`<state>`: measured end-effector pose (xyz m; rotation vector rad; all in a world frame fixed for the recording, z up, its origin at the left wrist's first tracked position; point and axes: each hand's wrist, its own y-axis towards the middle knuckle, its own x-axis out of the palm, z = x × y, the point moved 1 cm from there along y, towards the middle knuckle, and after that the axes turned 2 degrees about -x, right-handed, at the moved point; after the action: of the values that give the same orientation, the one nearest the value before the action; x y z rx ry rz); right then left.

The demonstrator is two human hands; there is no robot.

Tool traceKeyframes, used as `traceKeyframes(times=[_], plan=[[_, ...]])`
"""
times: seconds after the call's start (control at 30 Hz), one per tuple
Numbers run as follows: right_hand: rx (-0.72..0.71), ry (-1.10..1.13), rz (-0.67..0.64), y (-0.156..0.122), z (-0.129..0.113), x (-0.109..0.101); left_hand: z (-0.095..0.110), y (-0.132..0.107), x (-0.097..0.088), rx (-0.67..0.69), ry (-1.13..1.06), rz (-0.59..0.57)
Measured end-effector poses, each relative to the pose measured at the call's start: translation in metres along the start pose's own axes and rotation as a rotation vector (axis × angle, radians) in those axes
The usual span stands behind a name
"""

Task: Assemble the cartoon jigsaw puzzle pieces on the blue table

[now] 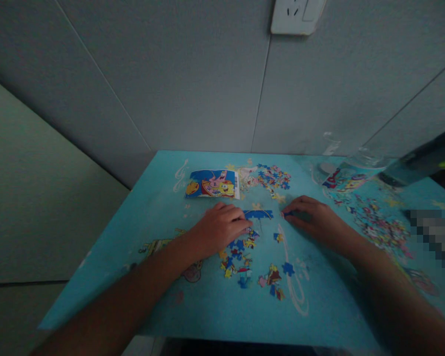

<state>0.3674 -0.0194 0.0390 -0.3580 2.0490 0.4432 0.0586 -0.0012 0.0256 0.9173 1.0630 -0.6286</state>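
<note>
A short strip of joined blue jigsaw puzzle pieces lies near the middle of the table. My left hand has its fingers closed at the strip's left end, covering part of it. Just right of the strip, my right hand pinches a small blue puzzle piece between thumb and fingers, apart from the strip. Loose blue and yellow pieces lie below my left hand. A few more sit closer to me, among them a single blue piece and a brown-and-yellow cluster.
A cartoon picture card lies beyond my left hand. Behind it to the right is a pile of pieces. Another pile spreads at right, near a clear plastic container. A person's dark sleeve reaches in from the right. The wall borders the table's back edge.
</note>
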Motion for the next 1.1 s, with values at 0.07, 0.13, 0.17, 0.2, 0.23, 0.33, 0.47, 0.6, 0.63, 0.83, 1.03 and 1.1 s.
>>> traceKeyframes(times=[0.07,0.13,0.17,0.2,0.23,0.33,0.47,0.6,0.63,0.83,1.03,1.1], plan=[[-0.006,0.001,0.007,0.000,0.000,0.000,-0.001,-0.001,0.002,0.007,0.023,-0.012],[-0.009,0.003,0.012,0.000,-0.001,0.000,-0.001,-0.002,0.004,0.017,0.038,-0.024],[-0.009,0.002,0.014,0.000,-0.001,0.000,-0.001,-0.002,0.004,0.014,0.032,-0.025],[-0.008,0.001,0.016,0.000,-0.001,0.000,-0.001,-0.002,0.004,0.005,0.017,-0.024],[-0.008,0.000,0.014,0.000,-0.002,0.000,-0.001,-0.002,0.003,-0.008,-0.003,-0.023],[-0.003,-0.002,0.013,0.000,-0.001,0.000,0.001,0.000,0.001,-0.038,-0.061,-0.033],[0.004,0.001,0.001,0.000,0.001,0.001,0.002,0.002,0.000,-0.072,-0.094,-0.061],[0.017,0.018,-0.009,-0.001,0.001,0.001,0.001,0.001,0.001,-0.117,-0.125,-0.077],[0.021,0.023,-0.011,-0.001,0.001,0.001,0.001,0.001,0.001,-0.128,-0.137,-0.076],[0.024,0.013,-0.015,-0.001,0.007,0.004,0.003,0.001,-0.001,-0.151,-0.196,-0.041],[0.033,0.002,-0.022,-0.001,0.005,0.003,0.008,0.003,-0.001,-0.176,-0.242,-0.047],[0.033,0.007,-0.022,-0.001,0.004,0.003,0.009,0.004,-0.002,-0.226,-0.290,-0.021]])
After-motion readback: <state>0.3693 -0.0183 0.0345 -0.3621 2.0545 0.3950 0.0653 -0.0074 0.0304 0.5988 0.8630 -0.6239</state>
